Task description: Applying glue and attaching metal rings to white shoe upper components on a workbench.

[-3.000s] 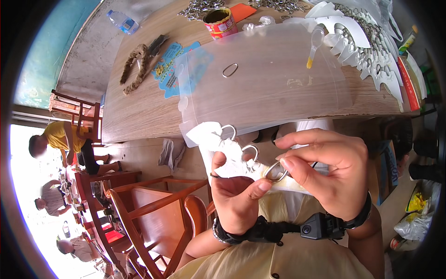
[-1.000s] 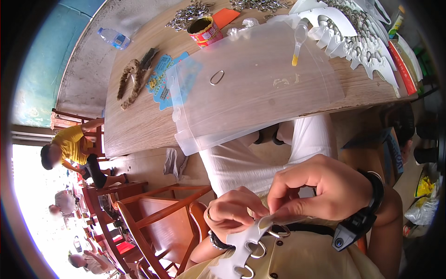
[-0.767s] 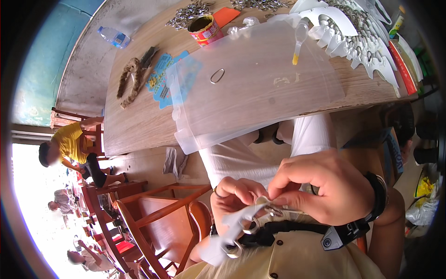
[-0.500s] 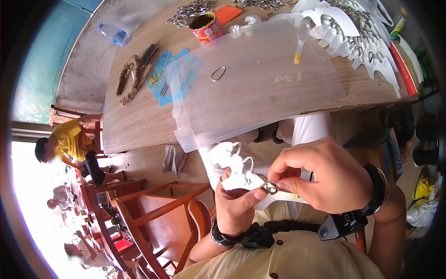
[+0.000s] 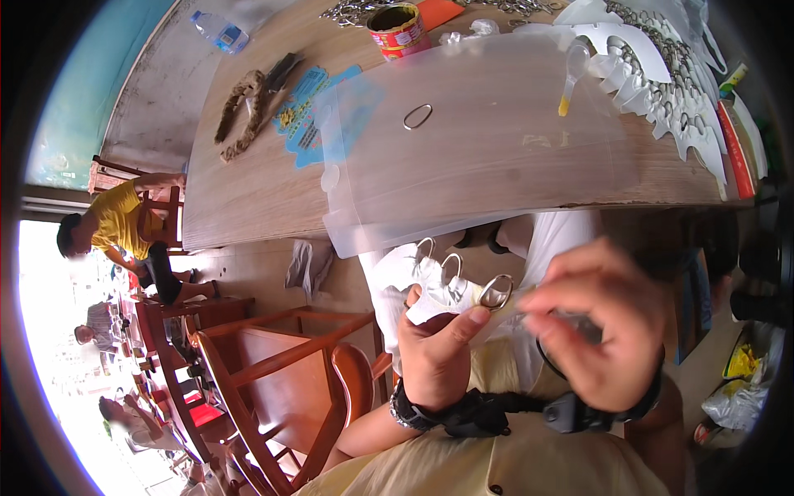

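Note:
My left hand (image 5: 438, 355) is closed around a white curved strip (image 5: 434, 306) that has several metal rings standing along its edge. Its thumb presses the strip beside the nearest metal ring (image 5: 508, 285). Just to the right, my right hand (image 5: 600, 331) is raised with bent fingers, apart from the ring. Motion smears those fingers, so whether anything is between them does not show. Beyond my hands, a single oval metal ring (image 5: 430, 112) lies on a translucent plastic sheet (image 5: 488, 165) covering part of the wooden table (image 5: 223, 194).
A red open can (image 5: 399, 40) and a small yellow-tipped brush (image 5: 571, 78) are on the table. At the right lies a pile of ringed white strips (image 5: 674, 99). A blue card (image 5: 306, 153), fuzzy brown loop (image 5: 240, 116) and bottle (image 5: 222, 35) are left. A wooden chair (image 5: 281, 380) stands close by.
My right hand has moved away from the strip to the right. The nearest ring, pinched between both hands before, now stands upright and exposed by my left thumb.

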The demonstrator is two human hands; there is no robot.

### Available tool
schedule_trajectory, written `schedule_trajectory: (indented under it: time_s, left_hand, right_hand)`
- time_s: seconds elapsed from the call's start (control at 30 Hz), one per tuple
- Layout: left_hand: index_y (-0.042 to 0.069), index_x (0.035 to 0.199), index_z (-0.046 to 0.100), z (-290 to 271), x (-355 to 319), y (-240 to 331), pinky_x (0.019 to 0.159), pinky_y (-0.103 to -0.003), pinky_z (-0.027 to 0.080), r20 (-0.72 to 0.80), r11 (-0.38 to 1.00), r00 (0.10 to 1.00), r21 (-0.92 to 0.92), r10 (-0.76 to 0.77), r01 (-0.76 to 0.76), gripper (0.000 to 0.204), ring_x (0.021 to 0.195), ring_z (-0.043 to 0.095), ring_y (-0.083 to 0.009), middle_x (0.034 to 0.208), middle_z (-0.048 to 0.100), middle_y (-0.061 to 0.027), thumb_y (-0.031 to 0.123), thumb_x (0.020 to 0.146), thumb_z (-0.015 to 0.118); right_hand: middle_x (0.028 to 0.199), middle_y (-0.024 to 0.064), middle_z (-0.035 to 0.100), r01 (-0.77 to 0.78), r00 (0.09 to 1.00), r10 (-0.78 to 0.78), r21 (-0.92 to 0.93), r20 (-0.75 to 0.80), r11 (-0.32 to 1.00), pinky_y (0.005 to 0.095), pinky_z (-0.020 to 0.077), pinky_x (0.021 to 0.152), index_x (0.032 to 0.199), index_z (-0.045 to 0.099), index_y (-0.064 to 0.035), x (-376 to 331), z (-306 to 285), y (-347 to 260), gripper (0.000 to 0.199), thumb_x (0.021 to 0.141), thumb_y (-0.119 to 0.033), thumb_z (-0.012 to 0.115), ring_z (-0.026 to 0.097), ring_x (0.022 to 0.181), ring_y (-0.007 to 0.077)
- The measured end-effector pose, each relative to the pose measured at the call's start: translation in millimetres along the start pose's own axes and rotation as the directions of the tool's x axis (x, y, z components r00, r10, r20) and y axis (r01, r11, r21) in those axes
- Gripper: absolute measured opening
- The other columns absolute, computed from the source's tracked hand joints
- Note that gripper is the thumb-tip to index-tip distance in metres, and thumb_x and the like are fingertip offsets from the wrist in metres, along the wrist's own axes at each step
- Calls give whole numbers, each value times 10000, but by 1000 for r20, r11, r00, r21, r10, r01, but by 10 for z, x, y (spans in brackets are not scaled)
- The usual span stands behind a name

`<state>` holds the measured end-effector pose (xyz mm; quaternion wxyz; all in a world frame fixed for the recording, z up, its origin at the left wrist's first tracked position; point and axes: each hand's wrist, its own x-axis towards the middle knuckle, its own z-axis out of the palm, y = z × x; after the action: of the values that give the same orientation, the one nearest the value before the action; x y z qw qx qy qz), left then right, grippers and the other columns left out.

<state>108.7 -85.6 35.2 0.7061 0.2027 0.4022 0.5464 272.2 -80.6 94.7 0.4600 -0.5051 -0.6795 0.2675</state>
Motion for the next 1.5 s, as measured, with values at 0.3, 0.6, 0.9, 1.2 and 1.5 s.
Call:
schedule_trajectory:
  time_s: [0.3, 0.6, 0.9, 1.2, 1.5]
  left_hand:
    - [31, 1077, 521, 73, 21, -58, 839, -316, 487, 6, 988, 989, -58, 146, -145, 429, 895, 630, -163, 996, 636, -57, -120, 715, 694]
    - [5, 1080, 542, 36, 7, -61, 800, -321, 512, 14, 982, 983, -47, 182, -181, 441, 889, 641, -188, 982, 639, -89, -150, 694, 685]
    - [12, 1095, 543, 44, 51, -47, 782, -293, 501, 21, 990, 991, -53, 133, -132, 362, 871, 638, -166, 992, 651, -78, -70, 771, 679]
    - [38, 1114, 527, 74, 57, 14, 845, -279, 467, 44, 983, 999, -179, -23, 30, 321, 940, 613, -133, 1018, 641, -43, -56, 826, 634]
    - [30, 1101, 512, 73, 103, -14, 831, -302, 482, 8, 984, 994, -142, 112, -110, 336, 906, 622, -151, 984, 637, -59, -74, 805, 636]
  right_hand:
    - [848, 66, 572, 100, 973, -165, -348, -162, 932, 308, 455, 578, 895, 664, -30, -99, 325, 71, 273, 638, 25, 733, 562, 713, 214]
    - [808, 91, 515, 95, 993, -109, -245, -44, 965, 347, 451, 596, 787, 544, -26, -15, 282, 91, 169, 694, 35, 671, 550, 709, 260]
    - [891, 121, 518, 114, 993, -120, -228, -12, 967, 363, 471, 635, 839, 536, 7, -19, 373, 130, 170, 710, 63, 632, 566, 752, 275]
    - [975, 132, 545, 217, 973, -228, -234, -22, 948, 359, 484, 629, 924, 575, 23, -146, 444, 302, 195, 748, 85, 628, 589, 768, 267]
    - [955, 128, 546, 70, 992, -74, -48, -100, 996, 297, 496, 593, 899, 655, -23, -48, 364, 248, 224, 708, -34, 770, 611, 716, 180]
